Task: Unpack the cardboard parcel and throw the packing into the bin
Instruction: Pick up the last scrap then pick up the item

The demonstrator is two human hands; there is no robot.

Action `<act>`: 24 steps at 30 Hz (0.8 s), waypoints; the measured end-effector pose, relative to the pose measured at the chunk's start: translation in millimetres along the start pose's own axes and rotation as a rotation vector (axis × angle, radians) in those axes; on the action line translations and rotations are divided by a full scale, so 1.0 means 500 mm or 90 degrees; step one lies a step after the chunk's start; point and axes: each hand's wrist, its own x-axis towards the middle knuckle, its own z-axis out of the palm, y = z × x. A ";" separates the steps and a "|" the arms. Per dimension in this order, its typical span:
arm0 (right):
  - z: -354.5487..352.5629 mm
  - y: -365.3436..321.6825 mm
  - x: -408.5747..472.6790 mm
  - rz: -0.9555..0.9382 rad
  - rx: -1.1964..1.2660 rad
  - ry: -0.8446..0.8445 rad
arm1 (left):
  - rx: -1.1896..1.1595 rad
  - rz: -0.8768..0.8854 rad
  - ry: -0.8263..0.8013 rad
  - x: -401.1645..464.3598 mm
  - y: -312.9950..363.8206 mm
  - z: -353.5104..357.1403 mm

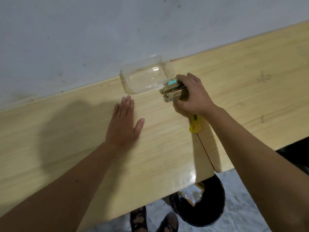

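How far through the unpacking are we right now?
Done: cardboard and packing already sit in the black bin under the table edge, and no parcel remains on the wooden table. In hand: the right hand grips a bundle of small boxes beside the clear plastic container. The left hand rests flat. Left: the yellow utility knife lies out.

Light wooden table (pixel 167 148) against a grey wall | clear plastic container (pixel 143 77) at its far edge | yellow utility knife (pixel 194 125) lying near the front edge | left hand (pixel 123 124) resting flat, palm down
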 end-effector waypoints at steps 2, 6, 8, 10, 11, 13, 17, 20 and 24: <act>-0.005 0.004 0.011 0.006 -0.027 -0.022 | 0.007 0.000 0.009 0.001 0.004 0.003; -0.020 0.006 0.030 0.020 -0.044 -0.053 | 0.019 -0.005 0.014 0.002 0.006 0.003; -0.024 0.006 0.040 0.019 -0.065 -0.075 | 0.010 -0.008 0.017 0.002 0.007 0.001; -0.027 0.004 0.049 0.015 -0.081 -0.095 | 0.004 -0.011 0.020 0.003 0.008 -0.001; -0.029 0.002 0.052 0.017 -0.085 -0.103 | 0.001 -0.012 0.020 0.002 0.008 -0.001; -0.033 -0.002 0.053 0.022 -0.098 -0.113 | -0.003 -0.014 0.017 0.003 0.008 -0.003; -0.046 -0.015 0.040 -0.001 -0.106 -0.096 | -0.016 -0.014 0.010 0.002 0.008 -0.009; -0.072 -0.028 0.021 -0.044 -0.090 -0.054 | -0.024 -0.016 0.010 0.003 0.008 -0.013; -0.107 -0.086 0.035 -0.080 -0.055 0.000 | -0.033 -0.020 0.008 0.004 0.010 -0.019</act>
